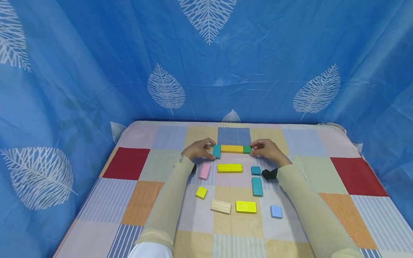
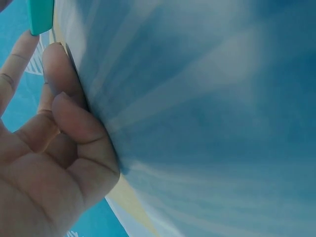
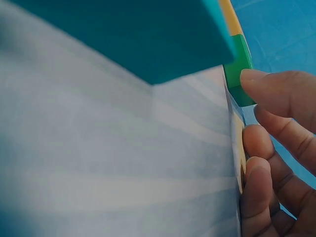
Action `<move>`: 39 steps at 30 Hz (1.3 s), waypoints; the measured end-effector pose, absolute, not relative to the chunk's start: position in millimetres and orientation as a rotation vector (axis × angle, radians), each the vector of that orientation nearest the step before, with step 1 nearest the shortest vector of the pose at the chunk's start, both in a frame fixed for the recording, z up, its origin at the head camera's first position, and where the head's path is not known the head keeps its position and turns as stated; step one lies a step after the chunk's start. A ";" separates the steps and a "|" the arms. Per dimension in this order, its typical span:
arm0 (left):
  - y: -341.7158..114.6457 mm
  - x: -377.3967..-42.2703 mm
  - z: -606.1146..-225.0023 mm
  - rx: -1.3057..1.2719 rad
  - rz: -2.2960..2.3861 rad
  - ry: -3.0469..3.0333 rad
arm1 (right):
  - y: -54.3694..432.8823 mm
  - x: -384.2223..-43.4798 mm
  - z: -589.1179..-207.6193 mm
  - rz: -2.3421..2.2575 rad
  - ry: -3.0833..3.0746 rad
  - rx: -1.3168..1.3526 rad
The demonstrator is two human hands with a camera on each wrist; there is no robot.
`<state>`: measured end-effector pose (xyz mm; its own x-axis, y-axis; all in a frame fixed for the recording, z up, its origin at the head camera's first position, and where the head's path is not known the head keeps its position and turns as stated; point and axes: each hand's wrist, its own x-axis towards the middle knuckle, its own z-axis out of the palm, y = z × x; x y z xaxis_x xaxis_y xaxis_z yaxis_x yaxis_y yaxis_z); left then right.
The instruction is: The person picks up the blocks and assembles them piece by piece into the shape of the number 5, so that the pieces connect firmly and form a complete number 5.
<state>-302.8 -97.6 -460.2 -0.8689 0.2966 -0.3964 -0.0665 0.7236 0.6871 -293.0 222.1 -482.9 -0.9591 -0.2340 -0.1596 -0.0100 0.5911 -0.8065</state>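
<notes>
In the head view a row of blocks lies near the far side of the cloth: a teal block (image 1: 217, 152) at the left, a long orange-yellow block (image 1: 231, 149) in the middle and a green block (image 1: 246, 149) at the right. My left hand (image 1: 200, 148) has thumb and forefinger at the two left corners of the teal block. With thumb and forefinger, my right hand (image 1: 267, 149) holds the outer end of the green block. The right wrist view shows the thumb (image 3: 261, 81) against the green block's side; the other fingers are curled near the cloth.
Nearer me lie a yellow ribbed block (image 1: 229, 168), a pink block (image 1: 204, 171), a small teal block (image 1: 255, 170), a longer teal block (image 1: 257, 186), a wooden block (image 1: 221, 206), a light blue block (image 1: 276, 211) and other yellow blocks. A blue curtain (image 1: 242, 89) hangs behind.
</notes>
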 end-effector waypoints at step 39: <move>-138.9 -251.6 -463.3 0.530 1.391 2.469 | 211.1 -236.5 -463.6 -1.459 2.589 -0.366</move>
